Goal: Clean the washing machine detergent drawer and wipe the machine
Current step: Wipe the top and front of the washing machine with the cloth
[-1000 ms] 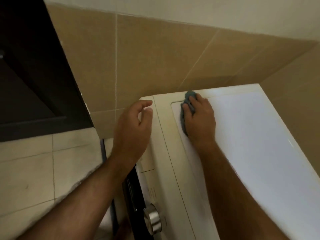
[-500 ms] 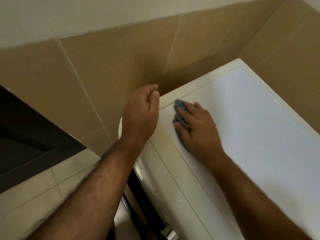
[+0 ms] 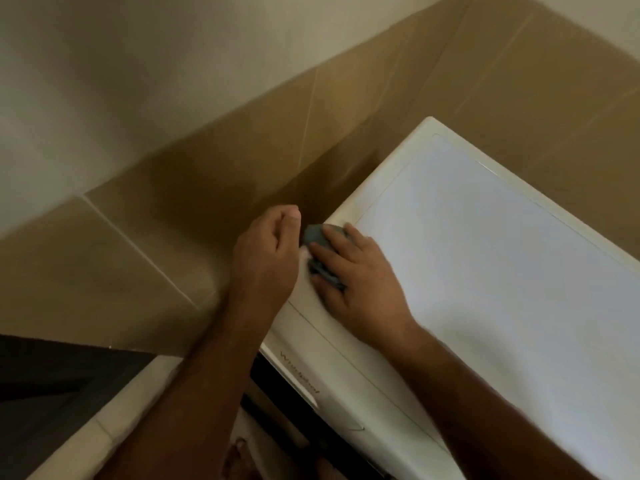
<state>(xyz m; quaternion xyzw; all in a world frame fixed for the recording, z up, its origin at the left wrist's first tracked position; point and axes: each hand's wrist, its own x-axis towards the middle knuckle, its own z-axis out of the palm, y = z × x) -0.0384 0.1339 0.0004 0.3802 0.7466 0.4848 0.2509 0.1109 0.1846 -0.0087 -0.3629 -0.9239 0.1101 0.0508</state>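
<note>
The white washing machine fills the right side, seen from above, with its brand lettering on the front edge. My right hand lies flat on the machine's top near the left front corner, pressing a small blue-grey cloth under the fingers. Just left of that corner hovers my left hand, fingers curled loosely and holding nothing, close to the cloth. The detergent drawer is not clearly visible.
Tan wall tiles run close along the machine's left and back sides, leaving a narrow gap. A dark cabinet or door sits at the lower left. Pale floor tiles show below, along with my bare toes.
The cloth under my right hand has slid left from the top panel to the machine's left corner. My left hand has curled its fingers and stayed beside the corner. The view has tilted.
</note>
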